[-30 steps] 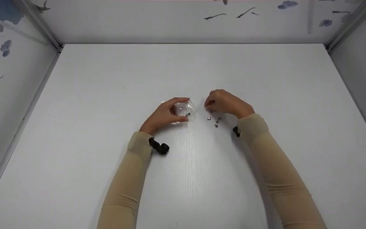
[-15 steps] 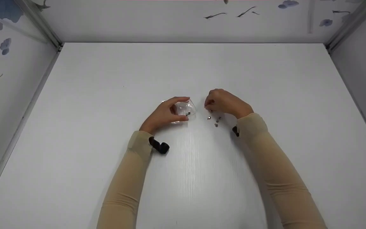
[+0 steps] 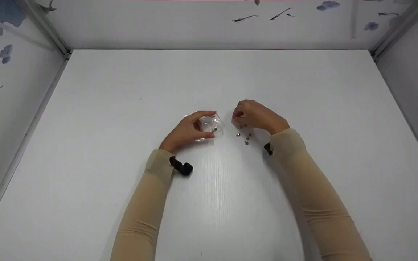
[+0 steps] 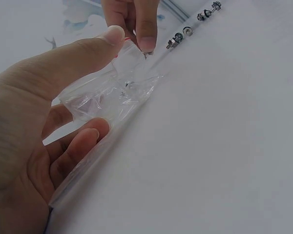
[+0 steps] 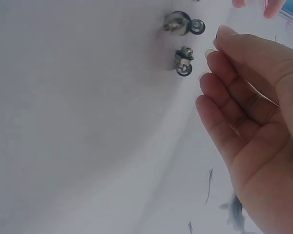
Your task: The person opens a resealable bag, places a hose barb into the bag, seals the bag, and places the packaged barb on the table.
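Note:
My left hand holds a small clear plastic zip bag, thumb on one edge and fingers on the other. Inside the bag lie a few small metal pieces, apparently screws. To the right of the bag mouth, my right hand is low over the table, thumb and fingertips together. In the left wrist view a small metal screw shows at those fingertips, mostly hidden. Several loose screws with washers or nuts lie beside and below the right hand, one of them near its fingers in the right wrist view.
Both hands work near the middle of a white table. White panels with blue-grey plant and fish prints stand at the back and sides. A black camera mount sticks out from the left wrist.
The right hand has shifted very slightly away from the body and toward the bag. The left hand and bag stay in place, and the loose screws look unmoved.

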`<act>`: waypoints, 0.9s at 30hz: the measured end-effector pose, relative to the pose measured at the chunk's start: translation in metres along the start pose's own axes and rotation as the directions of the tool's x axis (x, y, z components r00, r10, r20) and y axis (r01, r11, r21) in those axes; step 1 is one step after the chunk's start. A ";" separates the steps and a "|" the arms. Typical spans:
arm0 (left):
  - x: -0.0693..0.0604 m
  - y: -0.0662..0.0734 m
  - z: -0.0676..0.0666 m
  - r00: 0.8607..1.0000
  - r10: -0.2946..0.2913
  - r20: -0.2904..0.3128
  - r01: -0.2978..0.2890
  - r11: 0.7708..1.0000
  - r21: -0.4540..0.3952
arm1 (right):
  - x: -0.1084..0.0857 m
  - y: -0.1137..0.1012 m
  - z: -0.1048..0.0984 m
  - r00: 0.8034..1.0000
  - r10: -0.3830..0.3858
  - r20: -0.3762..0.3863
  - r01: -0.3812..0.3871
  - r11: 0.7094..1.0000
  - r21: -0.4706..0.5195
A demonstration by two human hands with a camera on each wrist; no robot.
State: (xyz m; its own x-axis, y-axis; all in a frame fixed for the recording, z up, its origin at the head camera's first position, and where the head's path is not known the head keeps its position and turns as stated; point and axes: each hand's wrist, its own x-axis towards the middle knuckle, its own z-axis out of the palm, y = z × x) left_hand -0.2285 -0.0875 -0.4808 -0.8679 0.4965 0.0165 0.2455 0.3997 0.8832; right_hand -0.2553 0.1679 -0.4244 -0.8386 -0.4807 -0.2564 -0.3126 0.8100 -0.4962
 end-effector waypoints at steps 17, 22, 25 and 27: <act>0.001 -0.003 0.001 1.000 -0.005 0.005 0.005 1.000 -0.028 | -0.005 -0.016 -0.007 0.965 -0.238 -0.108 0.234 0.971 -0.050; 0.001 -0.004 0.001 1.000 -0.013 0.007 0.013 0.999 -0.037 | -0.005 -0.023 -0.006 0.957 -0.266 -0.117 0.261 0.964 -0.056; 0.001 -0.003 0.001 1.000 -0.014 0.009 0.015 0.999 -0.051 | -0.005 -0.027 -0.005 0.953 -0.281 -0.117 0.275 0.959 -0.063; 0.001 -0.002 0.001 1.000 -0.010 0.008 0.010 0.998 -0.057 | -0.005 -0.030 -0.005 0.947 -0.300 -0.115 0.294 0.953 -0.069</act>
State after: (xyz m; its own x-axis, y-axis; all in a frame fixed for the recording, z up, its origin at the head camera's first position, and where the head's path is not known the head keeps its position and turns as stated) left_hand -0.2299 -0.0873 -0.4833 -0.8670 0.4983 0.0042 0.2115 0.3604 0.9085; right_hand -0.2439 0.1479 -0.4044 -0.7514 -0.6598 0.0018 -0.5754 0.6540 -0.4912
